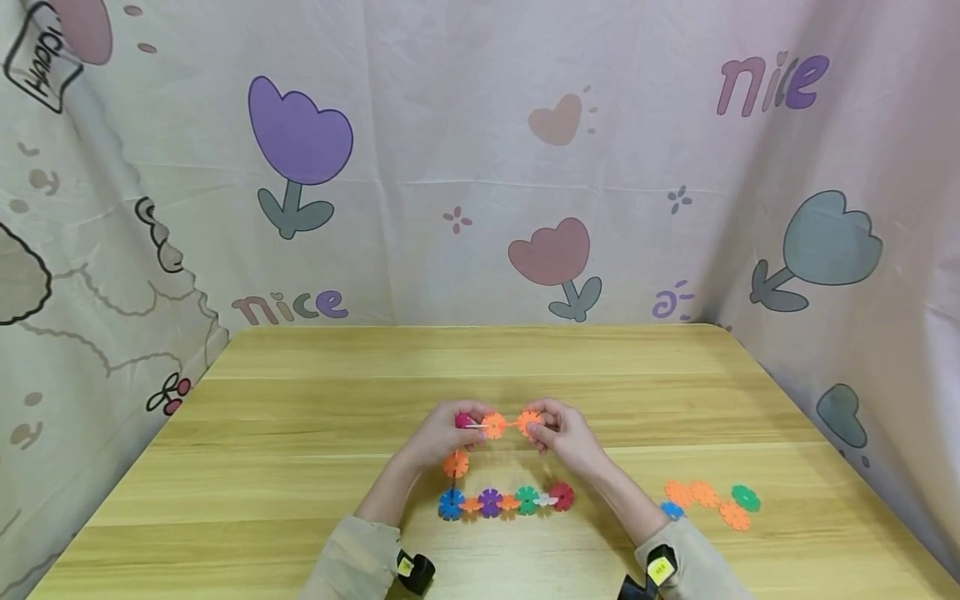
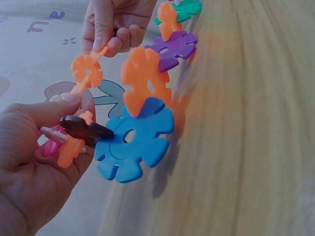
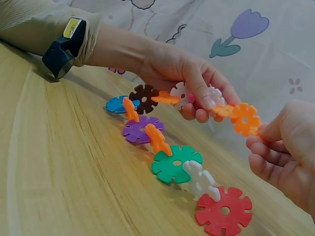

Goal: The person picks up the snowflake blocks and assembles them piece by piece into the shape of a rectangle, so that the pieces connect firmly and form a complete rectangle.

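Observation:
A chain of notched plastic discs bends in a U shape. Its near row lies along the table, with a blue disc (image 1: 451, 504), a purple disc (image 1: 491, 502), a green disc (image 1: 527, 500) and a red disc (image 3: 224, 211), joined by orange and white ones. At the left corner a brown disc (image 3: 143, 99) links the blue one to the far row. My left hand (image 1: 438, 435) grips that far row around a pink disc (image 1: 464, 421) and a white disc. At its right end, my right hand (image 1: 570, 437) pinches an orange disc (image 1: 528, 422) between thumb and fingers.
Several loose discs lie to the right of my right forearm, among them an orange disc (image 1: 703, 493), a green disc (image 1: 746, 498) and a blue disc (image 1: 672, 510). The wooden table (image 1: 315, 400) ends at a printed curtain (image 1: 420, 125) behind and at both sides.

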The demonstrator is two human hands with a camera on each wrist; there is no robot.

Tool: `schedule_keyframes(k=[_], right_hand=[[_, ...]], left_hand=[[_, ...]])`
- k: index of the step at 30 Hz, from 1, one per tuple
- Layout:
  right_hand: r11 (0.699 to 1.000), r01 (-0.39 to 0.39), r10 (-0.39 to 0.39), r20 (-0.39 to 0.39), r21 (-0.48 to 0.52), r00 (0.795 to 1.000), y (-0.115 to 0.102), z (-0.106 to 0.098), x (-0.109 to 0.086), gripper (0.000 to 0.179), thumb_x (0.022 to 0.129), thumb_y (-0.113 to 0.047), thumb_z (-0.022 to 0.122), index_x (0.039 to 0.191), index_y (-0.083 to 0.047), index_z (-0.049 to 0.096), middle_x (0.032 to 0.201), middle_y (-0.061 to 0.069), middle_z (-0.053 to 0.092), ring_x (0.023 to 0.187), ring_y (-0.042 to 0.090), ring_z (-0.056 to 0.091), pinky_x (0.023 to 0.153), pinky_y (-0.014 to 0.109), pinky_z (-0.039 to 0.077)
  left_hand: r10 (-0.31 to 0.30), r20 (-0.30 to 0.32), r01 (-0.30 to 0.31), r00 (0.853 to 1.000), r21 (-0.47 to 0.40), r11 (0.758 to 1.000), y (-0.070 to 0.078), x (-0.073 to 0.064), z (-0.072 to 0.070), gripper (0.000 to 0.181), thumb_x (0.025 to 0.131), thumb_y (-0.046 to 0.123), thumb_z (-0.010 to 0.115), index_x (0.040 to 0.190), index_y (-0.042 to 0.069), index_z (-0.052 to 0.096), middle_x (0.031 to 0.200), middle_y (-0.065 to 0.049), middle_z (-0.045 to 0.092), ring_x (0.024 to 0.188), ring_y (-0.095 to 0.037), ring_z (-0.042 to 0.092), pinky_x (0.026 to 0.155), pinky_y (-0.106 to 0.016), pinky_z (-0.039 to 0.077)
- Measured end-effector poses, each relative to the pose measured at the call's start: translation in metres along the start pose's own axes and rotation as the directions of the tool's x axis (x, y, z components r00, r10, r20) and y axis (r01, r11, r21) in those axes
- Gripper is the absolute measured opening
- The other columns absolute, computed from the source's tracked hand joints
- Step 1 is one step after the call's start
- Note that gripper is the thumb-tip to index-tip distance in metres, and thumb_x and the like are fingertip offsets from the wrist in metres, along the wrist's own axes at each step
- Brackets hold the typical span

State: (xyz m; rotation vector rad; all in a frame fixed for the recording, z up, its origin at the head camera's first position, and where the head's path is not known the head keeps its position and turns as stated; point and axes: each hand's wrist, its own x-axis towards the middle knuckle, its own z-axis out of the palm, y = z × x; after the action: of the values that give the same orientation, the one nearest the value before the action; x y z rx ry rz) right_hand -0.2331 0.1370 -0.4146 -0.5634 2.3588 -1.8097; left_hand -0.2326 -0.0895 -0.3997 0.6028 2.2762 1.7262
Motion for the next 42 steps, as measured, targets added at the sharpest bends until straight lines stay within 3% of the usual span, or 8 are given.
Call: schedule_keyframes(k=[7,15,26,35,39,42], right_hand=[[0.991,0.118,-0.120,0.039,0.059,0.992,0.006,-0.004,-0.001,0.029,0.090,-0.002,0.057,0.114,0.013,0.051,0.071,0.010,0.058,0.061,0.017,0.056,0.053,0.030,0.050],[0.999,0.002,-0.005,0.048,0.051,0.999,0.000,-0.005,-0.001,0.028,0.089,0.002,0.056,0.114,0.013,0.051,0.074,0.012,0.060,0.065,0.023,0.058,0.058,0.030,0.051],[1.000,0.011,-0.012,0.065,0.016,0.998,-0.003,-0.005,0.000,0.025,0.088,0.006,0.055,0.111,0.013,0.053,0.073,0.019,0.059,0.063,0.025,0.056,0.054,0.027,0.049],[0.999,0.009,-0.011,0.060,0.030,0.998,-0.002,-0.003,0.001,0.027,0.088,0.004,0.056,0.113,0.014,0.053,0.076,0.021,0.060,0.061,0.016,0.054,0.055,0.026,0.049],[1.000,-0.009,0.008,0.054,0.023,0.998,-0.002,-0.003,0.001,0.028,0.088,0.002,0.056,0.115,0.012,0.053,0.078,0.024,0.059,0.063,0.019,0.056,0.057,0.028,0.051],[1.000,-0.029,0.028,0.045,0.005,0.999,-0.003,-0.005,0.001,0.030,0.089,0.000,0.057,0.117,0.010,0.053,0.080,0.026,0.059,0.066,0.023,0.057,0.059,0.031,0.052]], left_hand=[[0.011,0.010,-0.011,1.000,0.018,1.000,0.019,-0.009,0.000,0.027,0.085,-0.004,0.060,0.112,-0.007,0.061,0.094,-0.012,0.055,0.075,-0.043,0.058,0.067,-0.044,0.053],[0.005,0.020,-0.005,1.000,0.002,1.000,0.017,-0.007,0.000,0.026,0.084,-0.005,0.060,0.111,-0.007,0.062,0.093,-0.010,0.057,0.071,-0.039,0.058,0.064,-0.038,0.053],[-0.001,0.034,0.001,0.999,-0.015,1.000,0.015,-0.007,0.000,0.027,0.084,-0.007,0.060,0.111,-0.008,0.061,0.093,-0.011,0.055,0.069,-0.036,0.057,0.063,-0.039,0.053],[-0.016,0.037,0.018,0.999,-0.059,0.998,0.015,-0.006,0.000,0.028,0.084,-0.007,0.059,0.112,-0.009,0.060,0.091,-0.011,0.055,0.072,-0.036,0.059,0.068,-0.044,0.053],[-0.007,0.039,0.010,0.999,-0.064,0.998,0.002,0.001,0.000,0.029,0.085,-0.005,0.060,0.114,-0.008,0.060,0.092,-0.010,0.055,0.074,-0.039,0.059,0.068,-0.045,0.053],[-0.004,0.039,0.007,0.999,-0.074,0.997,-0.012,0.006,0.000,0.033,0.085,-0.001,0.062,0.117,-0.005,0.059,0.084,-0.017,0.059,0.075,-0.039,0.060,0.068,-0.044,0.053]])
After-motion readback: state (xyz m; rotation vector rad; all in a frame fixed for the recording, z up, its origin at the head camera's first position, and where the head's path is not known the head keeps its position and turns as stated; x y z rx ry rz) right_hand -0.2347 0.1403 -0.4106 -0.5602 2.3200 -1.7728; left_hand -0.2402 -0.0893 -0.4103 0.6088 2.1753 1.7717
